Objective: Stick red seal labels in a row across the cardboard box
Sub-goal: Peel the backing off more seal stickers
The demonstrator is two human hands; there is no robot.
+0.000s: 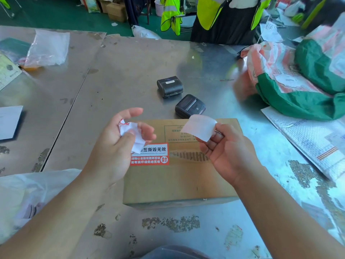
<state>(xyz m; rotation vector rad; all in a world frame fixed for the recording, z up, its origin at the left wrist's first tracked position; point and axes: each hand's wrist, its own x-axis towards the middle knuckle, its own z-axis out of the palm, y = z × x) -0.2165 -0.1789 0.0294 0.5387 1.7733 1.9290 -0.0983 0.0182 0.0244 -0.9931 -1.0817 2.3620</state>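
One red seal label (150,156) is on the cardboard box (179,182); a white strip (198,127) is pinched by the right hand (229,152), crumpled backing (130,130) gripped aside by the left hand (112,146).

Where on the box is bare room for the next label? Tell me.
Bare: cardboard box top right of the red seal label, along the torn strip under the right hand; also its near half. Crowded: printers beyond, bags at right.
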